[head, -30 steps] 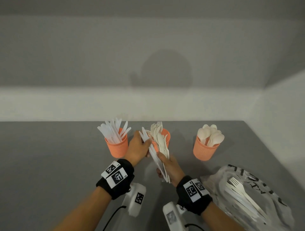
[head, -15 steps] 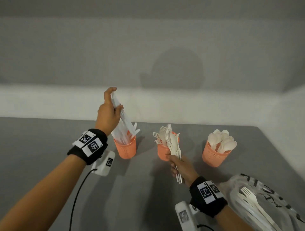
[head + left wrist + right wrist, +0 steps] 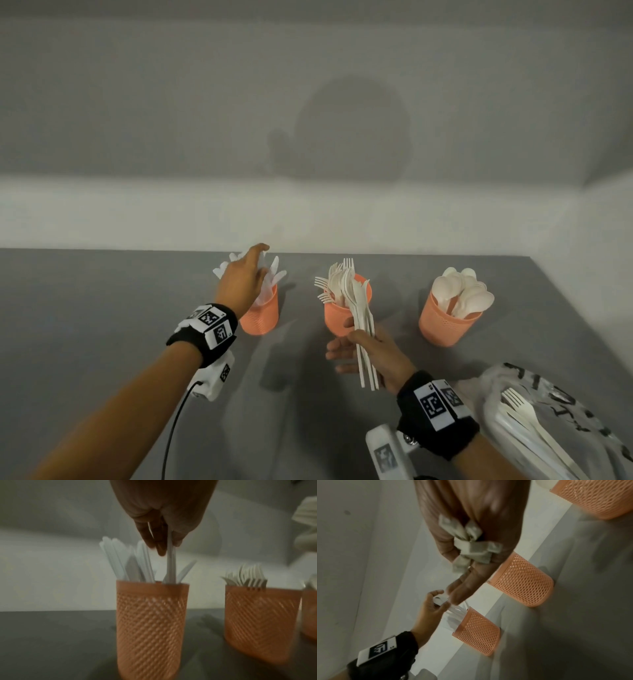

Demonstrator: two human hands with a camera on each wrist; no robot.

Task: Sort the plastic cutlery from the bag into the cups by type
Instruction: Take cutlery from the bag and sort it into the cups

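Left arm: reaches from lower left toward frame centre.
Left hand (image 3: 244,281): fingers pointing down, pinching.
Right hand (image 3: 368,349): lower centre, fingers curled, gripping.
Wrists: black bands.

The left hand (image 3: 161,513) pinches a knife (image 3: 171,563) standing in the knife cup (image 3: 151,626); a fork cup (image 3: 260,622) stands beside.

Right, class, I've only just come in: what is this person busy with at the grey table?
A person is sorting white plastic cutlery into three orange cups. The left hand is lowering a knife into the left cup, which holds knives. The right hand grips a bundle of cutlery in front of the middle cup, which holds forks. The right cup holds spoons. More cutlery lies in the bag at the near right.
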